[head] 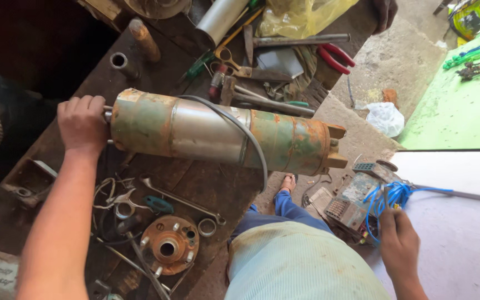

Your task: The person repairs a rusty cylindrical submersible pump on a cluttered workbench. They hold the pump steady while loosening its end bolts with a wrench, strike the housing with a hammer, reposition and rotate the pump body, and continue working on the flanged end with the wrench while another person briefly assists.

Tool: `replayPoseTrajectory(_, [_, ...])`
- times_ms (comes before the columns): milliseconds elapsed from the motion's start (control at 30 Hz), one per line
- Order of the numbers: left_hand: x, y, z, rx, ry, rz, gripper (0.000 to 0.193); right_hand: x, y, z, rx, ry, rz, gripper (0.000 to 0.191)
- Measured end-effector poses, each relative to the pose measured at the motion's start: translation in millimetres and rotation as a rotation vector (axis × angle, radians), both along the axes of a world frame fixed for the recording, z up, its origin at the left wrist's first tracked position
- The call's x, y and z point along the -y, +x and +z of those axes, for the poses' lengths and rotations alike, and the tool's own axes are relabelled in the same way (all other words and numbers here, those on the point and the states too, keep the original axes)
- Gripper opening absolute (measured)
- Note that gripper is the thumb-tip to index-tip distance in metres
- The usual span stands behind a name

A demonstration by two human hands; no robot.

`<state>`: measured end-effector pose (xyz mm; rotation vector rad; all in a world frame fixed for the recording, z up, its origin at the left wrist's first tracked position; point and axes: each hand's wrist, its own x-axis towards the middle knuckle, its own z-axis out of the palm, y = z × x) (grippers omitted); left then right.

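Striped light shirt and blue trouser legs sit closest, person standing at the front edge of the dark wooden worktop (206, 186).

Left hand (81, 125) is wrapped over the shaft end of the pump motor (220, 133), fingers curled shut around that end. Right hand (398, 241) is down off the worktop, closed around a bunch of blue wires (393, 194) coming from a small grey-green control box (351, 205) on the floor.

Pump motor: long cylinder lying on its side across the worktop, roughly parallel to the front edge. Green paint worn, rust patches at both ends, bare steel band in the middle. Grey cable (251, 141) loops over the body and hangs down the near side. The far end with its square lugs overhangs the worktop's right edge, nothing under it but floor.

Room to move: tight behind the motor, where red-handled pliers (337, 55), scissors (234, 61), a hammer and steel rods lie just beyond it. Near side has a rusty round flange (169, 244), a spanner (181, 200), loose rings and wire scraps, all apart from the motor. Right of the worktop the concrete floor opens up, with a white plastic bag (387, 118) and a green mat (456, 105) further out.

Another person's hand shows at top edge.
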<state>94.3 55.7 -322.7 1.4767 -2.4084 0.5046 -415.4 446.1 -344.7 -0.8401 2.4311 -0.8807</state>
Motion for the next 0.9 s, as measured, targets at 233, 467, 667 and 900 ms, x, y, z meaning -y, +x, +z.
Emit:
replayPoseTrajectory(233, [-14.7,3.2,19.4,0.080,0.113,-0.054,0.017,115.7,11.6,-13.0,0.293,-0.363,0.097,0.029])
replayPoseTrajectory(467, [-27.5,2.1,16.9,0.152,0.146,-0.026,0.028,178.4,45.7,-26.5,0.395,-0.472,0.032,0.037])
replayPoseTrajectory(667, [-25.7,12.0,-2.1,0.214,0.200,-0.044,0.035,174.5,62.3,-19.2,0.319,-0.569,0.110,0.039])
replayPoseTrajectory(900, [-20.1,15.3,-12.5,0.343,0.277,-0.027,0.033,170.6,66.8,-9.7,0.225,-0.504,0.105,0.046])
